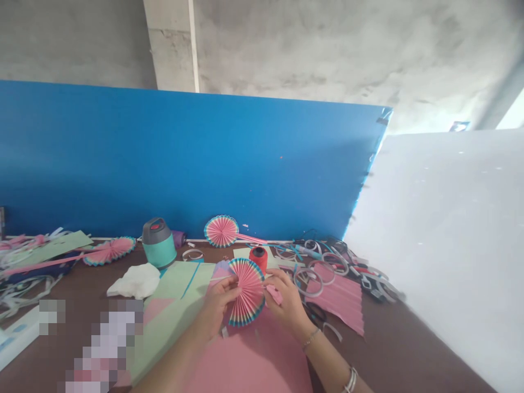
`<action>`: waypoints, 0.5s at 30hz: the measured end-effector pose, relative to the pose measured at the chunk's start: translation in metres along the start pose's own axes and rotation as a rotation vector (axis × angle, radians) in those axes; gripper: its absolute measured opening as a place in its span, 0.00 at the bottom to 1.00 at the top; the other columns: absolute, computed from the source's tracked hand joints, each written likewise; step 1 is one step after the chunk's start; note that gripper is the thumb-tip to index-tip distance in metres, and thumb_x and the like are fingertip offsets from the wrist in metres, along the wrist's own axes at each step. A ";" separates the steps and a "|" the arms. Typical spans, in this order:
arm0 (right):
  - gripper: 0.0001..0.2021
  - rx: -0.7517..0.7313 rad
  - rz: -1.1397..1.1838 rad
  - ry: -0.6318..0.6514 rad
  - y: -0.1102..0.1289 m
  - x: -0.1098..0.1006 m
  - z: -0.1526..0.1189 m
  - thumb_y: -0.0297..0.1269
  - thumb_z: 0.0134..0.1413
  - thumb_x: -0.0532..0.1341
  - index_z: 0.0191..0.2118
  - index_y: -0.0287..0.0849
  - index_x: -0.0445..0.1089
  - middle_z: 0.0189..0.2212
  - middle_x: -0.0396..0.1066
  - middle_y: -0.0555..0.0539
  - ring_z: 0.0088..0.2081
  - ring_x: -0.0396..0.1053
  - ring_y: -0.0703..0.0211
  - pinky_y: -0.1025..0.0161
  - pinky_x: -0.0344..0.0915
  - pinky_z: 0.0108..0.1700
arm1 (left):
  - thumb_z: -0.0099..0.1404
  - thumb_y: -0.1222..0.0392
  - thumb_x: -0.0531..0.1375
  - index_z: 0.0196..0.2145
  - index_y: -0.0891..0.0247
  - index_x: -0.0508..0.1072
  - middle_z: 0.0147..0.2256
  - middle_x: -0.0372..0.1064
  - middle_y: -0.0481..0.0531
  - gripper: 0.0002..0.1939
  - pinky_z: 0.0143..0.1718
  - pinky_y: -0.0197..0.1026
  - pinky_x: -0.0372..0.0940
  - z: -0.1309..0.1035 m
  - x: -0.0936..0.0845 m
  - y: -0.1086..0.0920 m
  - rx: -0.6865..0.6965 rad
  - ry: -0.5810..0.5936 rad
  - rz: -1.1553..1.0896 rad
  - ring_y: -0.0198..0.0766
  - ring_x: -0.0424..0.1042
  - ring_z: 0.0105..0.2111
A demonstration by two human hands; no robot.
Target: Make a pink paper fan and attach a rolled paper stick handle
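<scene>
Between my hands is a round pleated paper fan [248, 295], pink with a blue, white and yellow zigzag rim, opened out above a pink sheet. My left hand [221, 300] is closed on its left side, thumb near the centre. My right hand [286, 297] pinches at the fan's right edge, and a small crumpled pink piece [274, 293] shows by its fingers. Just behind the fan stands a red spool [259, 257] with a dark top. The pink sheet [249, 360] lies below both hands, partly over a pale green sheet [172, 316].
Finished-looking fans with pink handles, one fan [221, 231] against the blue partition [184, 158], another fan [109, 251] at left. A teal-grey flask [159, 243] and white cloth [135, 281] sit left. Coiled cables [309, 281] and pleated pink paper [338, 303] lie right.
</scene>
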State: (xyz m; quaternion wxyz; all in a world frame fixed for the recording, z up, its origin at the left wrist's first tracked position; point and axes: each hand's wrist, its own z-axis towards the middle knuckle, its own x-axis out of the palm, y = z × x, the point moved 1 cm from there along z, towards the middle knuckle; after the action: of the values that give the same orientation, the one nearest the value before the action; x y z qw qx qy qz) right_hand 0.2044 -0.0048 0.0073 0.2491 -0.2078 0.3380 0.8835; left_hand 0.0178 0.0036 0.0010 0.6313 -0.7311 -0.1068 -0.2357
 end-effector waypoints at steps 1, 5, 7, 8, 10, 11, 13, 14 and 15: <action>0.07 -0.027 -0.026 0.004 -0.001 0.000 0.000 0.29 0.52 0.55 0.34 0.44 0.69 0.44 0.66 0.41 0.45 0.67 0.52 0.57 0.66 0.44 | 0.44 0.61 0.70 0.39 0.68 0.73 0.38 0.75 0.60 0.22 0.43 0.43 0.64 0.000 -0.001 0.000 0.001 0.008 -0.012 0.46 0.74 0.39; 0.07 -0.107 -0.117 0.041 -0.002 0.002 -0.001 0.29 0.52 0.56 0.34 0.45 0.71 0.48 0.63 0.41 0.47 0.64 0.50 0.54 0.65 0.44 | 0.43 0.62 0.71 0.37 0.67 0.73 0.36 0.76 0.58 0.22 0.42 0.43 0.64 0.002 -0.003 0.004 -0.011 0.001 -0.007 0.45 0.75 0.37; 0.06 -0.135 -0.162 0.055 0.001 0.003 0.000 0.29 0.53 0.57 0.33 0.45 0.71 0.49 0.63 0.41 0.48 0.63 0.49 0.53 0.64 0.44 | 0.43 0.62 0.71 0.37 0.67 0.73 0.35 0.76 0.57 0.22 0.42 0.42 0.64 0.003 -0.004 0.007 -0.010 -0.007 0.022 0.44 0.75 0.36; 0.06 -0.146 -0.187 0.061 0.002 0.003 0.000 0.29 0.53 0.57 0.32 0.45 0.71 0.50 0.62 0.41 0.48 0.63 0.48 0.52 0.63 0.44 | 0.43 0.61 0.71 0.37 0.66 0.74 0.35 0.76 0.57 0.22 0.41 0.42 0.64 0.003 -0.004 0.008 -0.007 -0.004 0.033 0.44 0.74 0.36; 0.06 -0.164 -0.242 0.072 0.006 0.003 0.001 0.30 0.54 0.57 0.31 0.44 0.71 0.52 0.61 0.41 0.49 0.62 0.47 0.50 0.62 0.45 | 0.44 0.61 0.70 0.38 0.66 0.74 0.35 0.76 0.56 0.21 0.42 0.42 0.64 0.002 -0.003 0.010 -0.001 0.022 0.042 0.43 0.74 0.36; 0.06 -0.173 -0.268 0.077 0.008 0.002 0.001 0.30 0.54 0.57 0.30 0.44 0.71 0.53 0.60 0.42 0.49 0.61 0.47 0.50 0.61 0.45 | 0.44 0.61 0.70 0.38 0.66 0.74 0.36 0.76 0.57 0.21 0.42 0.42 0.64 0.002 -0.002 0.010 -0.003 0.039 0.044 0.44 0.74 0.37; 0.07 -0.188 -0.305 0.095 0.012 0.002 0.002 0.30 0.54 0.57 0.29 0.44 0.70 0.56 0.59 0.42 0.50 0.60 0.46 0.49 0.60 0.45 | 0.45 0.61 0.70 0.39 0.65 0.74 0.37 0.76 0.57 0.21 0.43 0.43 0.65 0.000 0.000 0.010 -0.014 0.064 0.052 0.45 0.74 0.38; 0.07 -0.192 -0.316 0.104 0.014 0.002 0.002 0.30 0.55 0.56 0.29 0.44 0.70 0.56 0.58 0.42 0.50 0.59 0.46 0.50 0.59 0.45 | 0.45 0.61 0.70 0.39 0.65 0.74 0.37 0.76 0.58 0.22 0.43 0.43 0.65 -0.001 0.001 0.010 -0.019 0.069 0.060 0.45 0.74 0.39; 0.07 -0.190 -0.324 0.113 0.015 0.003 0.002 0.30 0.55 0.56 0.29 0.44 0.70 0.56 0.58 0.43 0.50 0.59 0.46 0.51 0.59 0.44 | 0.45 0.61 0.70 0.39 0.65 0.74 0.37 0.76 0.58 0.22 0.44 0.44 0.65 -0.002 0.002 0.010 -0.023 0.070 0.070 0.46 0.74 0.39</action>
State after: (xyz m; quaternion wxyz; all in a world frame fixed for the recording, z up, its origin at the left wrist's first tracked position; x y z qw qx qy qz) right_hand 0.1931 -0.0123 0.0142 0.3481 -0.3313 0.2285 0.8466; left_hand 0.0234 -0.0004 -0.0066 0.6341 -0.7327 -0.0564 -0.2403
